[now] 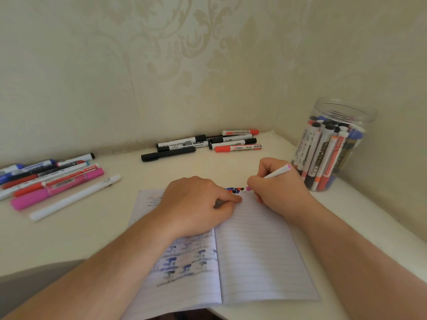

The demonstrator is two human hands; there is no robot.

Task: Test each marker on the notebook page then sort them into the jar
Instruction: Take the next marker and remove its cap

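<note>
The right hand point(275, 181) has its fingers clamped on a white pink-tipped marker point(277, 173) whose nib sits at the top of the notebook point(261, 248) page beside earlier test dots, so a short light stroke should do while the left hand point(196, 204), fingers curled, pins the page, the jar point(332, 144) near on the right.

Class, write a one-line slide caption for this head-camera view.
Right hand tests a pink-tipped marker on the notebook; left hand steadies the page.
</note>
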